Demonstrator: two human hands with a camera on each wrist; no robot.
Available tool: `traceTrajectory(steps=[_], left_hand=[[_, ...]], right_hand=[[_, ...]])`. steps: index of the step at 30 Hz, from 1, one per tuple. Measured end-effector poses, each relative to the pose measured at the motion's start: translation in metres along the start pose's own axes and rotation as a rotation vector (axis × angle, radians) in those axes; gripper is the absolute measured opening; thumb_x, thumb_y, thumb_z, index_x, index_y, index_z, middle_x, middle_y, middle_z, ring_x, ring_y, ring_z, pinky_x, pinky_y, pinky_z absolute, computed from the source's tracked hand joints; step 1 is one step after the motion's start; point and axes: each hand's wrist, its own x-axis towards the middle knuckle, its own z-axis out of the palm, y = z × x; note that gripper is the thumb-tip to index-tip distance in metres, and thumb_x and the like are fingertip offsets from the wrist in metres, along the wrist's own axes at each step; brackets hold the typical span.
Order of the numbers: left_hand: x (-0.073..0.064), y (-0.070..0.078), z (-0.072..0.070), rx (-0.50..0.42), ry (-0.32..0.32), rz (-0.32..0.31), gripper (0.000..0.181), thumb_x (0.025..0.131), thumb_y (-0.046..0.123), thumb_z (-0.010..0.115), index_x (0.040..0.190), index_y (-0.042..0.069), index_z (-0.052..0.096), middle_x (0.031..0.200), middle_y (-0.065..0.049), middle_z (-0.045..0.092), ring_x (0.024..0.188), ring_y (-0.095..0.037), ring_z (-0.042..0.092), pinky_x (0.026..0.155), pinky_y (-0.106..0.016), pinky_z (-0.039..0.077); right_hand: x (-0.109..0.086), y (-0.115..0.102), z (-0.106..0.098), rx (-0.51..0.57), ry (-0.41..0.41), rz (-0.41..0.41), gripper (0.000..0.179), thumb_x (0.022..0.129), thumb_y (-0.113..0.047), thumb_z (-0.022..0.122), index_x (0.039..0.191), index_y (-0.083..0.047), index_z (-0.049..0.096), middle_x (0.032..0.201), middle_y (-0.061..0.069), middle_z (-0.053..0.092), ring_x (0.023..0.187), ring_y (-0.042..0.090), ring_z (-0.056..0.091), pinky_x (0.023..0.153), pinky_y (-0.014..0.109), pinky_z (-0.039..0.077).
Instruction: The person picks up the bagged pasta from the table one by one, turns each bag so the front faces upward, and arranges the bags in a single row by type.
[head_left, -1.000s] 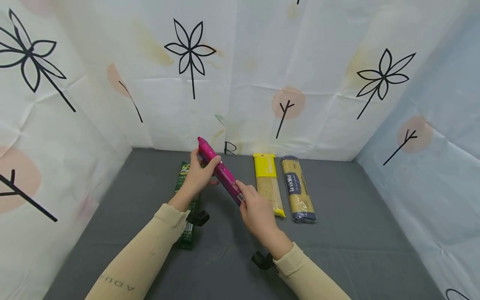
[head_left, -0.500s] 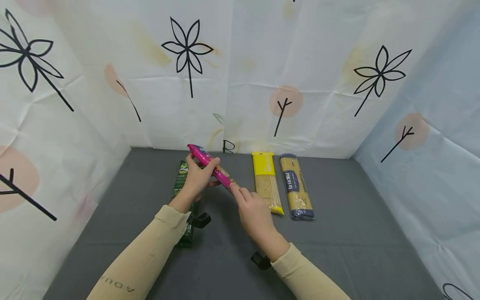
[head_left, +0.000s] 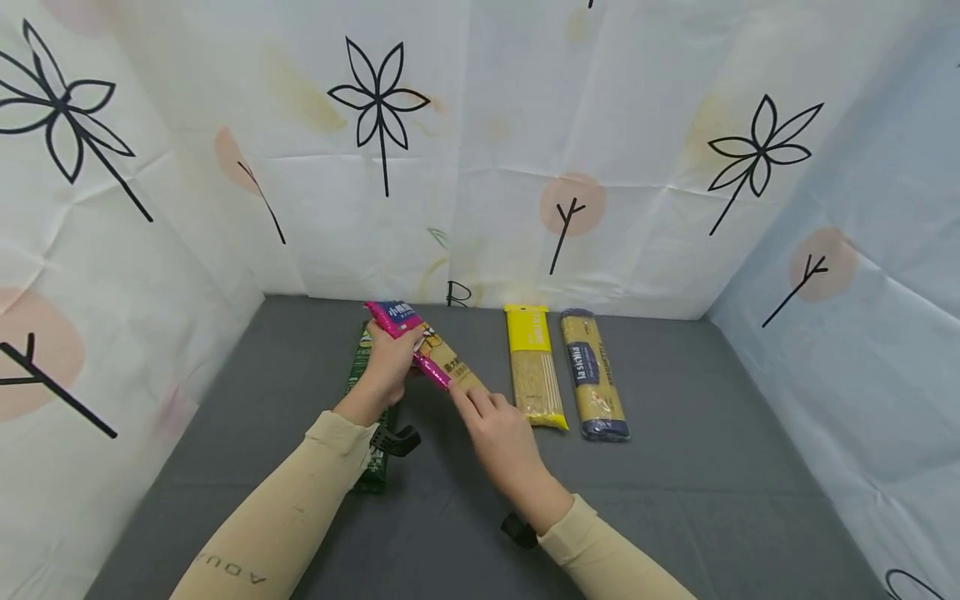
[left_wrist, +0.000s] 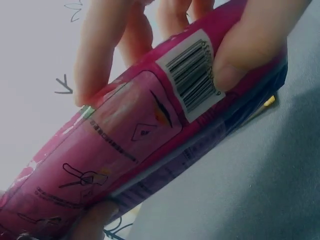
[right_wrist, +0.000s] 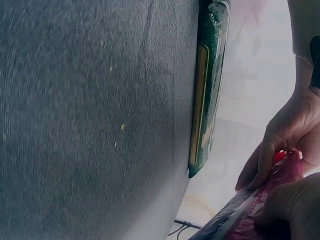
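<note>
A pink packet of noodles (head_left: 446, 357), with a blue patch and a yellowish front, is held aslant over the table. My left hand (head_left: 390, 358) grips it near its far upper end. At the lower near end my right hand (head_left: 510, 442) holds it, fingers lying over the front. A barcode and small drawings on the pink back of the packet (left_wrist: 135, 140) fill the left wrist view. Under my left forearm lies a green packet (head_left: 372, 479), partly covered; it shows along its edge in the right wrist view.
Right of my hands, a yellow noodle packet (head_left: 536, 367) and a pasta packet with a dark blue label (head_left: 595, 375) lie side by side. They rest on a grey cloth-covered table (head_left: 712, 467). White patterned fabric (head_left: 480, 125) closes the back and both sides.
Both hands have turned the pink noodle packet, from its narrow pink edge to its yellowish printed front, and its far end has dropped lower. The other packets stay put.
</note>
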Motion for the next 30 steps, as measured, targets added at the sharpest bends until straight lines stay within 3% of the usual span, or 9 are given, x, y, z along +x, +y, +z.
traceTrajectory(steps=[7, 16, 23, 30], left_hand=[[0.005, -0.004, -0.004, -0.076, -0.017, -0.027, 0.068, 0.101, 0.019, 0.049, 0.147, 0.027, 0.0, 0.142, -0.019, 0.034, 0.122, -0.036, 0.049, 0.094, -0.051, 0.046], [0.012, -0.005, -0.009, -0.101, -0.03, 0.013, 0.052, 0.104, 0.028, 0.044, 0.147, 0.019, 0.015, 0.139, -0.014, 0.041, 0.122, -0.029, 0.049, 0.097, -0.045, 0.046], [0.012, -0.004, -0.012, -0.104, -0.015, -0.002, 0.053, 0.103, 0.032, 0.045, 0.146, 0.014, 0.019, 0.135, -0.014, 0.044, 0.119, -0.029, 0.052, 0.094, -0.044, 0.047], [0.012, -0.005, -0.014, -0.077, -0.035, -0.004, 0.053, 0.102, 0.039, 0.046, 0.146, 0.015, 0.03, 0.134, -0.012, 0.045, 0.118, -0.027, 0.05, 0.096, -0.046, 0.044]], right_hand=[[0.003, -0.003, -0.002, 0.002, -0.003, 0.019, 0.05, 0.085, -0.017, 0.076, 0.131, -0.013, 0.059, 0.108, 0.004, 0.064, 0.085, 0.023, 0.064, 0.07, 0.034, 0.057], [0.001, 0.0, -0.007, 0.255, -0.097, 0.149, 0.057, 0.081, -0.03, 0.078, 0.131, -0.014, 0.056, 0.121, 0.004, 0.06, 0.104, 0.021, 0.056, 0.09, 0.037, 0.051], [-0.003, 0.009, -0.002, 0.36, -0.101, 0.196, 0.049, 0.086, -0.034, 0.074, 0.127, -0.011, 0.059, 0.116, 0.003, 0.06, 0.1, 0.018, 0.057, 0.085, 0.035, 0.052], [-0.007, 0.013, 0.001, 0.476, -0.204, 0.318, 0.048, 0.091, -0.03, 0.069, 0.131, -0.009, 0.056, 0.118, 0.005, 0.06, 0.103, 0.018, 0.058, 0.086, 0.037, 0.051]])
